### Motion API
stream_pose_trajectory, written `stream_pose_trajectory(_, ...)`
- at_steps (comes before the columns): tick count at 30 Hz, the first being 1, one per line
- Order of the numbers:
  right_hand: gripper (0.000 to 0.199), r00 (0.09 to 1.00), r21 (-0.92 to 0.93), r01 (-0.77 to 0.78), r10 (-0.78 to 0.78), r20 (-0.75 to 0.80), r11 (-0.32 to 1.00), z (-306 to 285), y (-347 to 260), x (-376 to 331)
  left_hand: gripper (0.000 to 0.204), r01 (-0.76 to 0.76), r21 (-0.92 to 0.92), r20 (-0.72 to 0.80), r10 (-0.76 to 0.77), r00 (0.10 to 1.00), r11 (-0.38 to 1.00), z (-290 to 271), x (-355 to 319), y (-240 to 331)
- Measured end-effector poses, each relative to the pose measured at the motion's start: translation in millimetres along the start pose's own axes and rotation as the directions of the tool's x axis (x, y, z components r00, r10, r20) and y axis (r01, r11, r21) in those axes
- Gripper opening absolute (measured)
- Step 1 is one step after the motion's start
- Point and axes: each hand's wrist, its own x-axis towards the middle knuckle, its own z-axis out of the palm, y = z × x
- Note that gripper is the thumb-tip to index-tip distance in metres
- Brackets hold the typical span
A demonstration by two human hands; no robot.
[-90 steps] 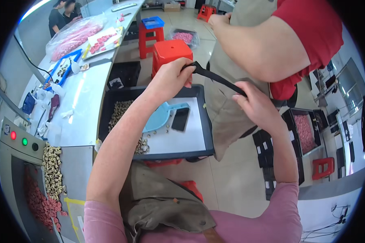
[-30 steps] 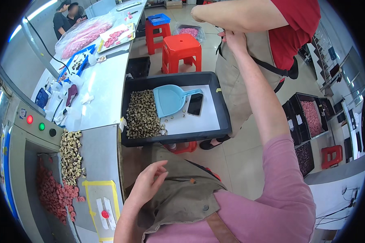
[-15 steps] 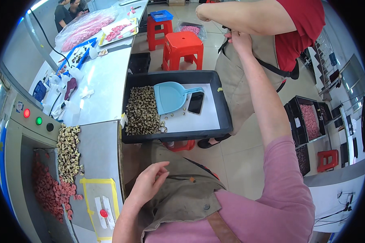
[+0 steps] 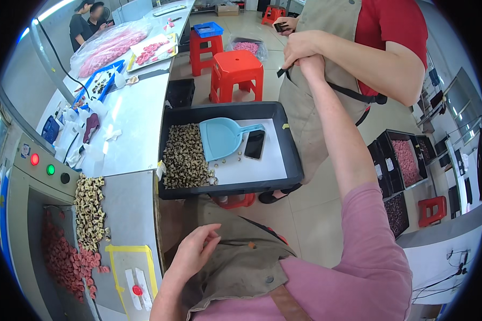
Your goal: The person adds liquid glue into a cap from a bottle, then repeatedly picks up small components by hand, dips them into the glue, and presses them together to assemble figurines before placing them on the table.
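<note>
My right arm reaches far forward to the apron (image 4: 326,69) of a co-worker in a red top. There my right hand (image 4: 311,65) meets the co-worker's hand (image 4: 303,45), which covers my fingers. A black strap end (image 4: 281,71) sticks out beside these hands. The co-worker's other hand (image 4: 287,24) holds a small dark item I cannot make out. My left hand (image 4: 196,250) hovers in front of my own apron (image 4: 227,278), fingers loosely bent, thumb apart, holding nothing.
A black bin (image 4: 227,189) holds small brown-and-cream pieces (image 4: 186,160), a blue dustpan (image 4: 220,140) and a phone (image 4: 255,144). Left stands a machine with buttons (image 4: 50,169), beside cream pieces (image 4: 90,208) and pink pieces (image 4: 72,257). Red stools (image 4: 238,67) stand beyond the bin.
The co-worker's arm has come down and turned, bringing a hand over my right hand. The other hand with a dark item now shows. The view has shifted slightly; my left hand stays much the same.
</note>
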Motion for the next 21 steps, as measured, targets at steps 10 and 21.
stream_pose_trajectory(10, 0.036, 0.970, 0.067, -0.027, 0.010, 0.245, 0.997, -9.0, -6.3, -5.3, 0.029, 0.029, 0.020, 0.006, -0.030, 1.000, 0.999, 1.9, 1.8, -4.8)
stream_pose_trajectory(21, 0.038, 0.993, -0.329, 0.024, -0.061, -0.102, 0.944, -8.3, -3.8, -61.5, 0.029, 0.058, 0.048, 0.009, -0.059, 0.998, 0.997, 1.2, 4.6, -9.7)
